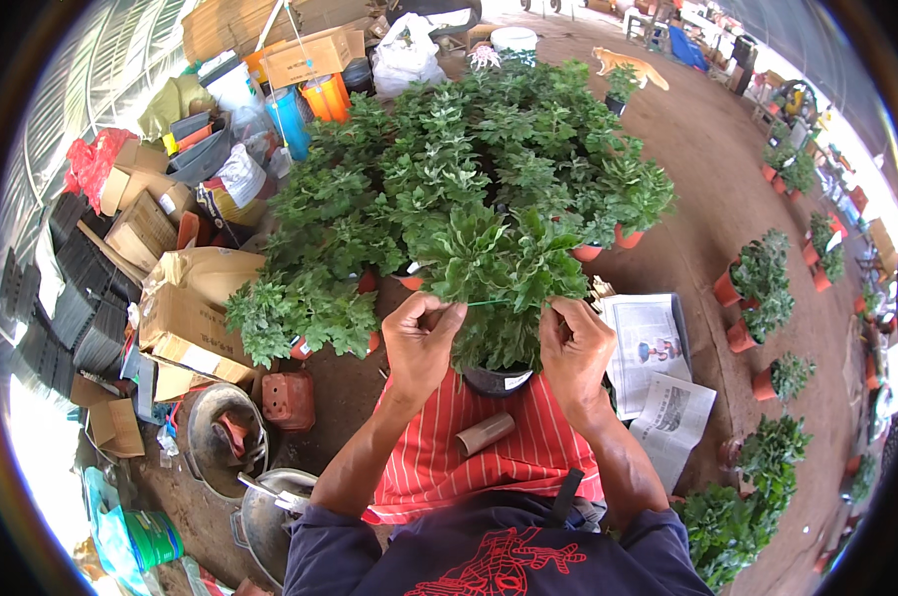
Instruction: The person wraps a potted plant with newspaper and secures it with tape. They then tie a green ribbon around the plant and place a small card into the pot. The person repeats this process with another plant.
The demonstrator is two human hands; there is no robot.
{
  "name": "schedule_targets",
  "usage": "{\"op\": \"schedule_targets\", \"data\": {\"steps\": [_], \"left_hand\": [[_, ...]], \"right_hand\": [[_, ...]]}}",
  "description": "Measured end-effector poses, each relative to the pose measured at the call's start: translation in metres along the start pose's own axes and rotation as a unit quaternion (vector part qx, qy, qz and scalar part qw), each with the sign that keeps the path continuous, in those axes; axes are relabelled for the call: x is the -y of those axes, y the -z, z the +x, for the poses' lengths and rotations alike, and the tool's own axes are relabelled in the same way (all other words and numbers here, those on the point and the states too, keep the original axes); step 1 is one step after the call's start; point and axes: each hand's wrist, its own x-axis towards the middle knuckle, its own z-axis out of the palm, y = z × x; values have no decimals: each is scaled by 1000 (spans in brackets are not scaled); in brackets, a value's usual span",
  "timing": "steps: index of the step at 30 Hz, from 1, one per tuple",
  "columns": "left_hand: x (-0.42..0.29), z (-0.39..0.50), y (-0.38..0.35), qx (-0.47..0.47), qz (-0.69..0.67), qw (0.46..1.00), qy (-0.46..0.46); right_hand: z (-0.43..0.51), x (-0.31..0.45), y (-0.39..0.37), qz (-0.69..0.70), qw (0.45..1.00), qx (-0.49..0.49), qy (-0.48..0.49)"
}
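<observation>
A leafy green potted plant (503, 261) in a black plastic pot (497, 381) stands in front of me, at the edge of my red striped apron (419, 447). A thin green tie (486, 302) stretches across the plant's stems, partly hidden by leaves. My left hand (424, 335) pinches its left end between thumb and forefinger. My right hand (574, 339) pinches at the right side of the plant, fingertips together, at the tie's other end. A short brown tube-like piece (485, 434) lies on the apron on my lap.
Many potted plants (449, 164) crowd the ground ahead. Newspapers (646, 350) lie at the right; more potted plants (762, 283) stand farther out. Cardboard boxes (188, 320), a red plastic pot (288, 401) and round basins (227, 439) are at the left. A cat (628, 65) is at the back right.
</observation>
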Motion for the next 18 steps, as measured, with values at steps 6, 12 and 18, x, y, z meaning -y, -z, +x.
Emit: {"op": "schedule_targets", "data": {"steps": [6, 12, 18], "left_hand": [[10, 1, 3, -27, 79, 996, 16], [19, 5, 7, -24, 77, 997, 14], [24, 10, 6, -33, 115, 993, 9]], "right_hand": [[-1, 0, 10, -3, 998, 19, -55], [-4, -3, 14, -2, 1000, 10, -20], [-9, -4, 15, 9, 1000, 2, -8]]}}
